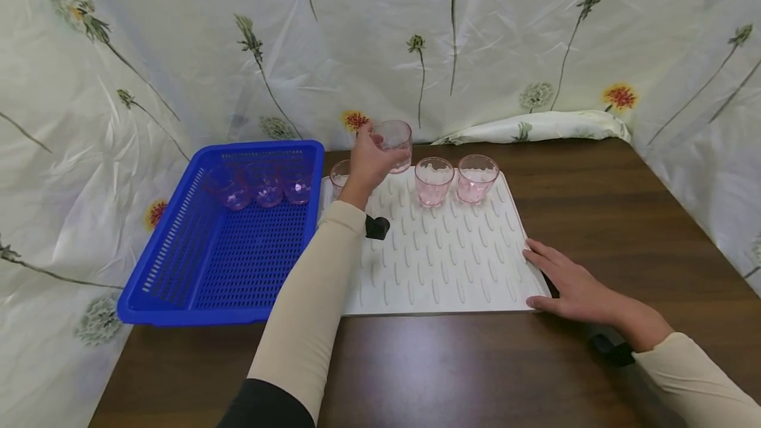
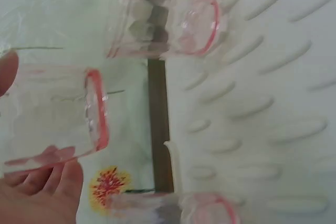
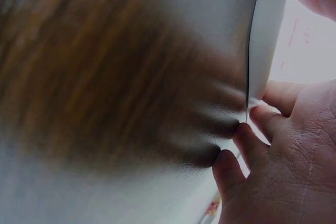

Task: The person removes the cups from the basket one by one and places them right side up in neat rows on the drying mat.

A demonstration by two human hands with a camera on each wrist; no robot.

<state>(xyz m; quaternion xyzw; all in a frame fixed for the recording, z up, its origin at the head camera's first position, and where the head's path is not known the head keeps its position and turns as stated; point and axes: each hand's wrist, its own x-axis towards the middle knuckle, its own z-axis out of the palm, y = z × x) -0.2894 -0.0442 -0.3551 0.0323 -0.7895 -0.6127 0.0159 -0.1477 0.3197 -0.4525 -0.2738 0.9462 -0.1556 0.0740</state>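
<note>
My left hand [image 1: 371, 164] grips a clear pink glass [image 1: 394, 144] above the back edge of a white ridged mat [image 1: 440, 263]; in the left wrist view the fingers [image 2: 65, 182] lie along the side of that glass [image 2: 52, 114]. Two pink glasses [image 1: 433, 183] [image 1: 475, 180] stand on the mat to its right, and another glass [image 1: 339, 174] at the back left is partly hidden by the left hand and wrist. At the mat's right edge, my right hand [image 1: 571, 286] rests with fingers spread; the right wrist view shows its fingertips touching the white edge [image 3: 262, 51].
A blue basket [image 1: 220, 316] stands left of the mat, with three glasses [image 1: 267, 187] along its back. Brown table [image 1: 624, 216] surface shows at the right and front. Behind hangs a floral sheet [image 1: 357, 38], with a rolled fold [image 1: 535, 127] on the table's back edge.
</note>
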